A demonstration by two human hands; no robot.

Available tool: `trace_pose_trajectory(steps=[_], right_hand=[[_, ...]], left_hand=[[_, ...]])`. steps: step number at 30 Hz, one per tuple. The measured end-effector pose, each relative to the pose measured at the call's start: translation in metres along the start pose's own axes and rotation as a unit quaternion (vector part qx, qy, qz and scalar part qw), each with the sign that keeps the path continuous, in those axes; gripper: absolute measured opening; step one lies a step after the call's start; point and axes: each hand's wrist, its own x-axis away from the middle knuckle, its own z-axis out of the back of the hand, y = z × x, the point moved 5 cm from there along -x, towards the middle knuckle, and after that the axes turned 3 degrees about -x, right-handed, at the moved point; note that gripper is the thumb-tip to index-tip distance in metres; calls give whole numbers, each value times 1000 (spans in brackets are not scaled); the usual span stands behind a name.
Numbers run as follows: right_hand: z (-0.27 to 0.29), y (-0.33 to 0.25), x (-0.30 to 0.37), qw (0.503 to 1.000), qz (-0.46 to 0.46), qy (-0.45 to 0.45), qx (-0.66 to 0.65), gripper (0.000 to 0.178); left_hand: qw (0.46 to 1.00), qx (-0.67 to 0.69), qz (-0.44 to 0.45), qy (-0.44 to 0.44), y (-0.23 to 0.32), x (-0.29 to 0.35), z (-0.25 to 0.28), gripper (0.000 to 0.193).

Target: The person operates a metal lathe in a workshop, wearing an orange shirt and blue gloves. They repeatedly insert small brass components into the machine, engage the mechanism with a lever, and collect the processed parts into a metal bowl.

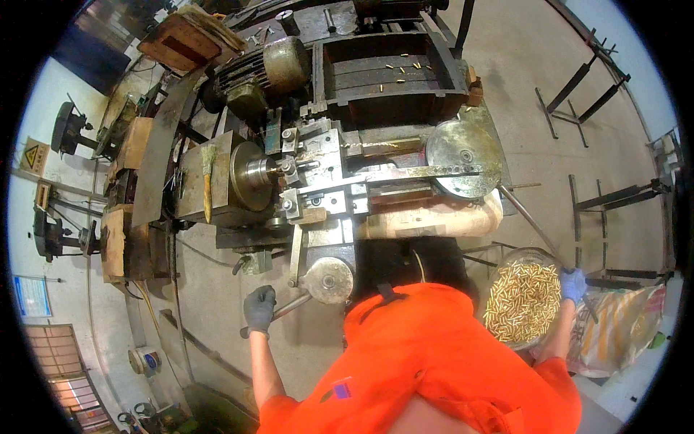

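My left hand (259, 309), in a dark grey glove, is closed round a metal lever (293, 304) that runs out from a small round hub (329, 281). My right hand (573, 286), in a blue glove, is wrapped round a long metal rod (526, 217) that slants down from beside the large round disc (464, 158). Close beside this hand is a round basin (522, 254) heaped with small brass-coloured cylindrical pieces (522, 300). Ahead of me stands a lathe-like machine with a chuck (253, 173) and a tool slide (329, 170).
A brush (207, 184) lies on the machine's headstock. Behind is a motor (264, 72) next to a dark metal tray (347, 101) with several brass pieces. A printed sack (622, 329) sits at right, near black metal stands (614, 202). Cardboard (434, 218) lies below the slide.
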Motion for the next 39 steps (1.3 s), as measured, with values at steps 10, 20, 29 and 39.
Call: trace_pose_trajectory(steps=[10, 20, 29, 39], right_hand=[[-2, 1, 9, 1000, -13, -15, -5, 40], [7, -6, 27, 1000, 3, 14, -12, 36], [6, -5, 40, 1000, -3, 10, -21, 39], [4, -2, 55, 998, -26, -34, -41, 41]], left_hand=[[1000, -25, 3, 6, -8, -2, -1, 21], [1000, -29, 10, 6, 1, 1, 2, 23], [1000, -10, 7, 7, 1, 1, 1, 23], [1000, -16, 26, 6, 3, 1, 1, 23]])
